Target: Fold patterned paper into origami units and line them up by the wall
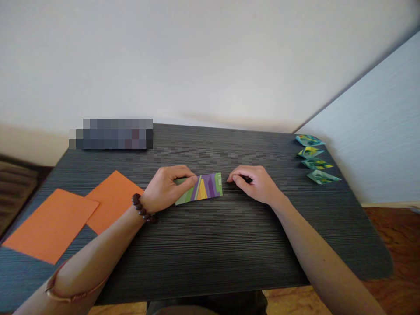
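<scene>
A small folded piece of patterned paper [210, 186], striped in green, purple and yellow, lies on the dark table in front of me. My left hand [170, 186] grips its left end, thumb on top and fingers curled behind. Just off the paper's right edge, my right hand [252, 181] rests near the table with its fingers bent in and the thumb close to the index finger. A small gap shows between that hand and the paper, and I see nothing in its fingers.
Two orange paper sheets [52, 225] overlap on the left. Several folded green-and-yellow paper pieces [315, 164] stand in a column at the right edge. A blurred-out dark object [114, 134] sits at the back left. A wall [223, 61] rises behind the table [210, 253].
</scene>
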A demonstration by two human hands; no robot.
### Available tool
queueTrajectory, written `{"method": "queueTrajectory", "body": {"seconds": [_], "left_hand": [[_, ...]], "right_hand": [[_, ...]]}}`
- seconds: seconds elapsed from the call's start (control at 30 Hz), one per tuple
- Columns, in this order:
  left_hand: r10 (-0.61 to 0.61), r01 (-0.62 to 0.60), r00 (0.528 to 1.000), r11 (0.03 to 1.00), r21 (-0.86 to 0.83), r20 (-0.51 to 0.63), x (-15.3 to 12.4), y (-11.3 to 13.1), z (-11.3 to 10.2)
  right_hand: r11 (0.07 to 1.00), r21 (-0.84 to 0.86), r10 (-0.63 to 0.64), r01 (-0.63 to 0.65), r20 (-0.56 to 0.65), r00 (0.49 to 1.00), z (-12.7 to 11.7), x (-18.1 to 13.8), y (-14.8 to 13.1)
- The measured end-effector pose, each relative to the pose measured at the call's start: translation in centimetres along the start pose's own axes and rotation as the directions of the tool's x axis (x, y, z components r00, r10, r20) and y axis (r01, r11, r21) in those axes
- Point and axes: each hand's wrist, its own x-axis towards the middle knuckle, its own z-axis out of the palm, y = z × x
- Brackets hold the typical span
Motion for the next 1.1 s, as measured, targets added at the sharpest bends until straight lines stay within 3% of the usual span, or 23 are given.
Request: {"method": "queueTrajectory", "body": {"seconds": [0.33, 0.5, 0.7, 0.8, 0.93, 1.03, 1.1], "left_hand": [[0.052, -0.056, 0.997, 0.996, 0.066, 0.056, -0.2, 0.4, 1.0], [0.043, -0.049, 0.997, 0.994, 0.094, 0.061, -0.1, 0.4, 0.6], [0.125, -0.143, 0.986, 0.974, 0.177, 0.110, 0.0, 0.0, 0.1], [0.125, -0.141, 0.989, 0.966, 0.218, 0.086, -0.1, -0.4, -0.2], [0.163, -0.151, 0.986, 0.960, 0.236, -0.032, -0.2, -0.6, 0.2], [0.265, -0.265, 0.963, 0.920, 0.289, 0.039, -0.2, -0.7, 1.0], [0.319, -0.340, 0.941, 0.877, 0.341, 0.117, -0.1, -0.9, 1.4]], "right_hand": [[0.998, -0.002, -0.058, 0.058, -0.031, 0.998, 2.6, 0.4, -2.5], [0.998, 0.016, -0.062, 0.063, -0.047, 0.997, 1.9, 0.3, -1.3], [0.998, 0.040, -0.056, 0.057, -0.029, 0.998, 0.5, 0.1, 0.1], [0.998, 0.056, -0.005, 0.008, -0.056, 0.998, 0.0, 0.0, 0.5], [0.999, -0.031, -0.010, 0.009, -0.027, 1.000, 0.4, 0.2, 0.3], [0.989, -0.147, 0.019, -0.026, -0.047, 0.999, 1.6, 0.5, -0.4], [0.976, -0.181, 0.091, -0.117, -0.143, 0.985, 2.5, 0.6, -0.8]]}}
